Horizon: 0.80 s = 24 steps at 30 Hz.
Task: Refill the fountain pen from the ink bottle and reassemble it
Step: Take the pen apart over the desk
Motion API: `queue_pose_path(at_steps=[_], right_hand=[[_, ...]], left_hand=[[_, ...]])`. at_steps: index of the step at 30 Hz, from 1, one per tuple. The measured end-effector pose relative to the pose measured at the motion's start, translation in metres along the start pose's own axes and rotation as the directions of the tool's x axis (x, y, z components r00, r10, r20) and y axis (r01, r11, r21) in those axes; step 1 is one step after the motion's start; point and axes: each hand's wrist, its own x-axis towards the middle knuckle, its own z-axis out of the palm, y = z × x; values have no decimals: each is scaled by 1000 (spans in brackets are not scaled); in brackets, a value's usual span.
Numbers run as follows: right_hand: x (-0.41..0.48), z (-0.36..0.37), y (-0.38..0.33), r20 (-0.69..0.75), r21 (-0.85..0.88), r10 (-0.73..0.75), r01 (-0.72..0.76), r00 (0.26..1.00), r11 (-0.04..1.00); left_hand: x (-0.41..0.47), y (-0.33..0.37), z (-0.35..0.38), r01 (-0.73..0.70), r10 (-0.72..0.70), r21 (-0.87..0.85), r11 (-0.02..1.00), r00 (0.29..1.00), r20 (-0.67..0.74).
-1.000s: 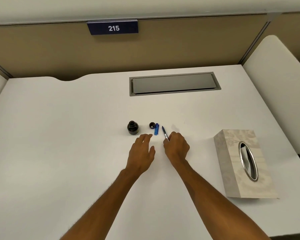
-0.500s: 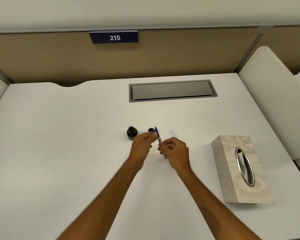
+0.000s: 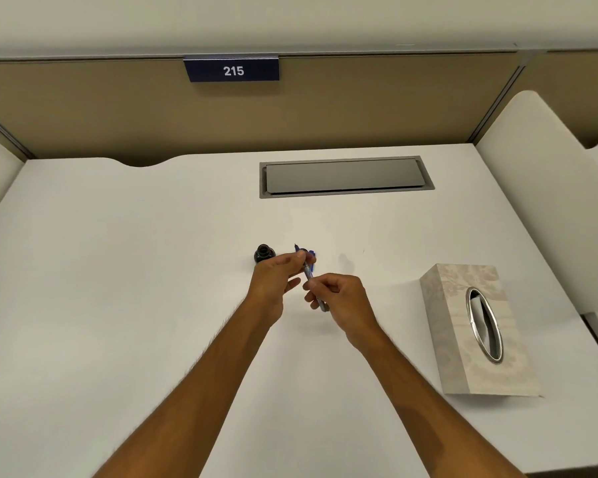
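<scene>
A small dark ink bottle (image 3: 263,254) stands open on the white desk (image 3: 118,288). Just right of it lie its dark cap and a blue pen part (image 3: 312,254), mostly hidden behind my fingers. I hold the pen's inner section (image 3: 308,274) lifted off the desk, nib pointing away from me. My left hand (image 3: 277,279) pinches its front end near the nib. My right hand (image 3: 339,298) grips its rear, clear end.
A beige tissue box (image 3: 477,332) lies on the desk to the right. A grey cable hatch (image 3: 346,177) is set into the desk at the back. Tan partition walls with a "215" sign (image 3: 232,70) close the rear and sides.
My right hand picked the pen section up off the desk and drew it toward me. My left hand rose and took hold of its front end.
</scene>
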Motion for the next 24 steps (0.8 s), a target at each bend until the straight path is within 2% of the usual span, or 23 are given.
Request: queue_pose_path(at_steps=[14, 24], right_hand=[[-5, 10, -5, -201, -78, -44, 29, 979, 997], [-10, 14, -6, -269, -201, -132, 79, 954, 976]], left_hand=[[-5, 3, 10, -38, 32, -34, 999, 987, -157], [-5, 1, 13, 11, -36, -110, 994, 973, -229]])
